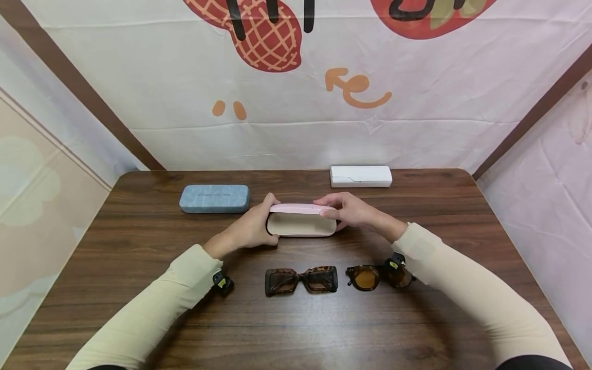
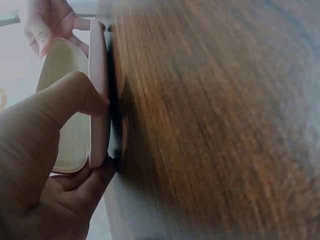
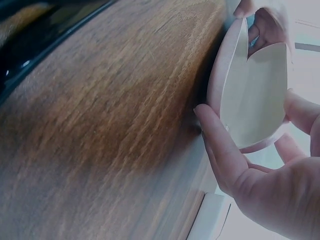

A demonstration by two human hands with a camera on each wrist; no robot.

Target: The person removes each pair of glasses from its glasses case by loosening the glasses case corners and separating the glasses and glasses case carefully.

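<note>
A pink glasses case [image 1: 302,208] with a cream lining stands partly open near the middle of the table. My left hand [image 1: 250,224] grips its left end, thumb on the near side; the left wrist view shows that thumb across the case rim [image 2: 100,132]. At the other end my right hand [image 1: 355,210] holds the lid edge between thumb and fingers. In the right wrist view the cream interior [image 3: 260,95] shows between the spread halves, with nothing inside the visible part. Below the case lie rectangular tortoiseshell sunglasses [image 1: 283,282] and round amber-lensed sunglasses [image 1: 367,279], partly covered by the right wrist camera.
A blue glasses case [image 1: 215,199], closed, sits left of the left hand. At the table's back edge is a closed white case [image 1: 362,177]. The brown wooden table [image 1: 296,329] meets a printed cloth backdrop [image 1: 185,103] behind it.
</note>
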